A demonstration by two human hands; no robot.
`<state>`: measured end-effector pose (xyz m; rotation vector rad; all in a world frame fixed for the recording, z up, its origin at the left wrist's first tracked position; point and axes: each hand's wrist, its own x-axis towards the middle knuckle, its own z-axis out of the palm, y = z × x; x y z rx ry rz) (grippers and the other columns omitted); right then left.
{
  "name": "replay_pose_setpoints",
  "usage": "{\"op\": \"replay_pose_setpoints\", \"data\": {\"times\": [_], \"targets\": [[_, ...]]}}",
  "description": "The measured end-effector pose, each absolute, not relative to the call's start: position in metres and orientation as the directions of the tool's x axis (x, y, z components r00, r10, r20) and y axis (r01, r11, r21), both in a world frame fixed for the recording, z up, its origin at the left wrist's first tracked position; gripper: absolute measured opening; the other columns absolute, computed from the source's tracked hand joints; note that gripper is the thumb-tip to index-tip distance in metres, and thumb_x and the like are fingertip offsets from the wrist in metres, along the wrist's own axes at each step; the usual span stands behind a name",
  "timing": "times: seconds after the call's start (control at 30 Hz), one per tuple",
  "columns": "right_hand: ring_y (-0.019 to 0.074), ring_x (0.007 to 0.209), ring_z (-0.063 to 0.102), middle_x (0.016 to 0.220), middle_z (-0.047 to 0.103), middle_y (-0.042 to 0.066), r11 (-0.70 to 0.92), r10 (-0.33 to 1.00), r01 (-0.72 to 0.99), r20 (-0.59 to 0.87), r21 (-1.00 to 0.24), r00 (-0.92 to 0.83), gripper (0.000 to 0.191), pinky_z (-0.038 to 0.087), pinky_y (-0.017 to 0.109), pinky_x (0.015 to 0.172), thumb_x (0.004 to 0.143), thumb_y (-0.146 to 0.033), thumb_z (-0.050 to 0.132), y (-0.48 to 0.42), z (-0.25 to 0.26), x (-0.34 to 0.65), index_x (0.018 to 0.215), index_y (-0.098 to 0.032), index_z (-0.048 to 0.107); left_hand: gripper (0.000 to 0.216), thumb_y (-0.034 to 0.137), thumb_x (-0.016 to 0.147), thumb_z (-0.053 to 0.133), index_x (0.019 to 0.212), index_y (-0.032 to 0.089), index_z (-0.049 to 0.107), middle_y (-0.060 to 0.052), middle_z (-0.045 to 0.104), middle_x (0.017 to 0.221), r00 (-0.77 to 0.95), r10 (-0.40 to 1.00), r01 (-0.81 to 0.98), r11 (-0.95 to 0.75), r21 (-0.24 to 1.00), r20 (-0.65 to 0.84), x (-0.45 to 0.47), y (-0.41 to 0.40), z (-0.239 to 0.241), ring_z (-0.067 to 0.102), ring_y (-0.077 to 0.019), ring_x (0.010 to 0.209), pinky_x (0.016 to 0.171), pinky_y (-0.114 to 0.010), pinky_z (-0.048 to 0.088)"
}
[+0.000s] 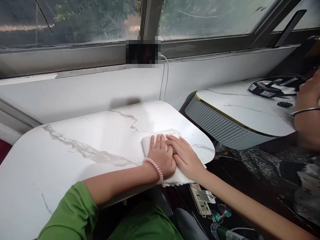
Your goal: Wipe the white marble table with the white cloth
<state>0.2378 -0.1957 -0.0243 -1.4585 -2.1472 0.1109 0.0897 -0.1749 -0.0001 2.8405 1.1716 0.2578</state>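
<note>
My left hand (162,159), with a pink coiled band at the wrist, lies flat on a folded white cloth (178,177) with its fingers stretched forward. Against it rests my right hand (188,157), fingers extended over the cloth and partly overlapping the left hand. The cloth sits at the front right part of a white marble-patterned table (82,136), and its near edge hangs past the rim. Both hands cover the cloth's middle.
A second marble-patterned table (240,100) with ribbed sides stands at right, bearing a black head strap device (270,88). Another person's arm (308,113) is beside it. Below lie a power strip (200,200), glasses (220,215) and a bottle (227,232). Windows line the back wall.
</note>
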Motion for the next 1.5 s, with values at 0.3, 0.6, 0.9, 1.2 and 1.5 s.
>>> {"op": "replay_pose_setpoints", "data": {"times": [0.3, 0.6, 0.9, 1.2, 1.5], "targets": [[0.0262, 0.124, 0.049, 0.128, 0.059, 0.012, 0.41, 0.878, 0.838, 0.404, -0.359, -0.257, 0.041, 0.033, 0.054, 0.108, 0.078, -0.014, 0.034, -0.129, -0.024, 0.209, 0.113, -0.02, 0.054, 0.055, 0.029, 0.094, 0.036, 0.142, 0.003, 0.04, -0.025, 0.034, 0.151, 0.673, 0.731, 0.729, -0.681, 0.064, 0.115, 0.07, -0.112, -0.007, 0.028, -0.0351, 0.142, 0.116, -0.056, 0.019], [0.0265, 0.114, 0.053, 0.12, 0.062, 0.014, 0.389, 0.887, 0.852, 0.392, -0.351, -0.244, 0.04, 0.034, 0.047, 0.104, 0.077, -0.012, 0.035, 0.012, -0.027, 0.157, 0.111, -0.016, 0.056, 0.052, 0.025, 0.096, 0.032, 0.144, 0.005, 0.038, -0.02, 0.034, 0.152, 0.588, 0.805, 0.805, -0.592, 0.03, 0.082, 0.027, 0.015, -0.006, 0.028, -0.029, 0.143, 0.119, -0.048, 0.014], [0.024, 0.108, 0.054, 0.116, 0.065, 0.009, 0.409, 0.878, 0.827, 0.413, -0.385, -0.242, 0.036, 0.035, 0.042, 0.102, 0.078, -0.012, 0.037, 0.086, -0.027, 0.147, 0.106, -0.019, 0.058, 0.049, 0.023, 0.097, 0.029, 0.141, 0.007, 0.04, -0.018, 0.042, 0.147, 0.51, 0.848, 0.852, -0.521, 0.049, 0.144, 0.02, 0.081, -0.01, 0.034, -0.0282, 0.139, 0.118, -0.048, 0.017], [0.0214, 0.111, 0.055, 0.119, 0.065, 0.007, 0.431, 0.874, 0.79, 0.418, -0.436, -0.247, 0.037, 0.032, 0.042, 0.107, 0.079, -0.011, 0.035, 0.074, -0.025, 0.146, 0.106, -0.021, 0.059, 0.048, 0.022, 0.097, 0.026, 0.14, 0.006, 0.042, -0.018, 0.038, 0.15, 0.47, 0.871, 0.873, -0.483, 0.071, 0.142, 0.019, 0.068, -0.011, 0.031, -0.0278, 0.141, 0.119, -0.048, 0.016], [0.0241, 0.126, 0.046, 0.133, 0.057, 0.014, 0.437, 0.866, 0.849, 0.392, -0.296, -0.31, 0.044, 0.028, 0.044, 0.11, 0.084, -0.012, 0.033, -0.025, -0.021, 0.137, 0.123, -0.012, 0.055, 0.052, 0.025, 0.097, 0.029, 0.144, 0.006, 0.037, -0.018, 0.034, 0.153, 0.528, 0.841, 0.843, -0.536, 0.048, 0.12, 0.004, -0.02, -0.009, 0.027, -0.0278, 0.144, 0.119, -0.049, 0.016]]}}
